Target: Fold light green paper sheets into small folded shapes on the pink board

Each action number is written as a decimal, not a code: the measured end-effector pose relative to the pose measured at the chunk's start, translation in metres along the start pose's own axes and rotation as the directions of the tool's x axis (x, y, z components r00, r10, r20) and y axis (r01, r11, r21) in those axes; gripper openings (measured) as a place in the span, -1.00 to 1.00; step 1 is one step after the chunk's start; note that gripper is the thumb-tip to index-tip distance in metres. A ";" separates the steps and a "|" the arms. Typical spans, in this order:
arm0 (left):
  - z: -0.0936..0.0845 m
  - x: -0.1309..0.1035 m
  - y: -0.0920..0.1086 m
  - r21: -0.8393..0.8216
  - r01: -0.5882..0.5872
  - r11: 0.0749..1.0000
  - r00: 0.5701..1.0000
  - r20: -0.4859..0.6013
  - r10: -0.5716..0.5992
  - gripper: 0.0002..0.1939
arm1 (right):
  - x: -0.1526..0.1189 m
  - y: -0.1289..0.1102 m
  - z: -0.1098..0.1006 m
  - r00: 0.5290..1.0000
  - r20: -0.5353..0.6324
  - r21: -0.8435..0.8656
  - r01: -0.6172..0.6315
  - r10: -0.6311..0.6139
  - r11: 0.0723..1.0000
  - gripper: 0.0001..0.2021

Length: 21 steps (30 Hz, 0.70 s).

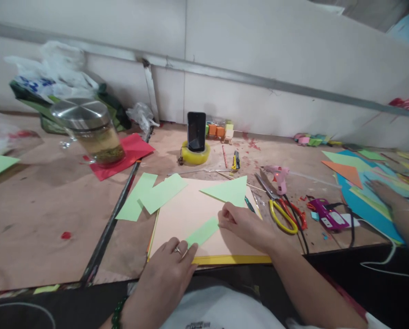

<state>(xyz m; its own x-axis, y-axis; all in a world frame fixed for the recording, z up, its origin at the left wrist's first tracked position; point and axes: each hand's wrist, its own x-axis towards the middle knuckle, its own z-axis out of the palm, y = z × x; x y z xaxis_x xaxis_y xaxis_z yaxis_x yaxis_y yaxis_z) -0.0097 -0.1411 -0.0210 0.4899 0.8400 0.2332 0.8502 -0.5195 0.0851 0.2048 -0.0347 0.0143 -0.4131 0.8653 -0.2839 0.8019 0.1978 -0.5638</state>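
A light green paper strip (203, 232) lies slantwise over a stack of pale peach sheets (177, 224). My left hand (166, 274), with a ring on one finger, holds the strip's near left end between thumb and bent fingers. At its far right end, my right hand (244, 226) is closed in a pinch on the strip. Just beyond my right hand is a green paper triangle (230, 189). Two more green paper pieces (165, 194) (136, 197) overlap at the stack's upper left. My fingertips partly hide the strip's ends.
Scissors (282, 214), a pink glue gun (279, 177) and a purple power strip (328, 214) lie to the right. A phone (196, 132) stands in a yellow tape roll (195, 155). At left is a glass tea jar (94, 137). Another person's hand (381, 194) rests on coloured paper.
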 end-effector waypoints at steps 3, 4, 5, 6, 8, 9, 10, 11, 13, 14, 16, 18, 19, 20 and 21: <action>-0.001 0.008 0.001 0.025 0.050 0.998 0.999 -0.013 -0.050 -0.84 | -0.006 -0.001 0.001 1.000 -0.020 0.004 0.009 -0.009 1.000 -0.86; 0.000 0.011 0.001 0.038 0.079 0.996 0.997 -0.016 -0.078 -0.84 | -0.007 -0.001 0.003 0.999 -0.034 -0.006 0.010 -0.010 1.000 -0.84; 0.001 0.014 0.001 0.053 0.107 0.993 0.994 -0.016 -0.106 -0.83 | -0.009 -0.002 0.005 0.999 -0.051 -0.023 0.008 -0.009 1.000 -0.83; 0.003 0.018 0.002 0.067 0.129 0.989 0.992 -0.008 -0.128 -0.82 | -0.011 -0.002 0.007 0.998 -0.067 -0.043 0.004 -0.007 0.999 -0.83; 0.005 0.024 0.003 0.087 0.161 0.983 0.986 0.026 -0.164 -0.84 | -0.014 -0.002 0.013 0.996 -0.094 -0.081 -0.002 -0.006 0.997 -0.84; 0.005 0.027 0.003 0.086 0.176 0.981 0.982 0.048 -0.181 -0.88 | -0.016 -0.002 0.015 0.994 -0.105 -0.094 0.003 -0.012 0.996 -0.85; 0.006 0.030 0.003 0.076 0.195 0.978 0.977 0.070 -0.200 -0.91 | -0.019 -0.001 0.018 0.994 -0.111 -0.098 0.014 -0.025 0.995 -0.86; 0.005 0.032 0.003 0.060 0.216 0.974 0.971 0.088 -0.221 -0.91 | -0.021 0.000 0.020 0.993 -0.112 -0.091 0.033 -0.043 0.995 -0.87; 0.003 0.036 0.003 0.010 0.252 0.968 0.961 0.115 -0.252 -0.86 | -0.024 0.004 0.024 0.990 -0.118 -0.045 0.068 -0.073 0.997 -0.84; 0.001 0.038 0.001 -0.019 0.262 0.965 0.958 0.129 -0.257 -0.84 | -0.025 0.006 0.026 0.989 -0.126 -0.014 0.082 -0.083 0.997 -0.80; -0.003 0.041 -0.002 -0.073 0.273 0.959 0.952 0.163 -0.258 -0.83 | -0.026 0.009 0.030 0.983 -0.158 0.039 0.103 -0.095 0.994 -0.73; -0.006 0.044 -0.006 -0.112 0.286 0.952 0.946 0.193 -0.262 -0.84 | -0.026 0.011 0.035 0.975 -0.189 0.061 0.130 -0.116 0.990 -0.69; -0.007 0.045 -0.008 -0.129 0.293 0.947 0.943 0.201 -0.264 -0.83 | -0.026 0.011 0.038 0.972 -0.194 0.068 0.148 -0.133 0.987 -0.69; -0.007 0.046 -0.010 -0.146 0.297 0.944 0.943 0.203 -0.265 -0.80 | -0.025 0.010 0.040 0.969 -0.197 0.073 0.168 -0.151 0.983 -0.71; -0.007 0.047 -0.011 -0.164 0.298 0.940 0.944 0.197 -0.265 -0.77 | -0.024 0.009 0.042 0.965 -0.200 0.079 0.190 -0.171 0.979 -0.72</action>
<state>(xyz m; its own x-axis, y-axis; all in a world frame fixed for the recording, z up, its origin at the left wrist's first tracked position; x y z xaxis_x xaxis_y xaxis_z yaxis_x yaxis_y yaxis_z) 0.0022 -0.0969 -0.0047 0.2748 0.9615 0.0066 0.9141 -0.2634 0.3083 0.2038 -0.0733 -0.0167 -0.4493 0.8931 -0.0228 0.6722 0.3212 -0.6671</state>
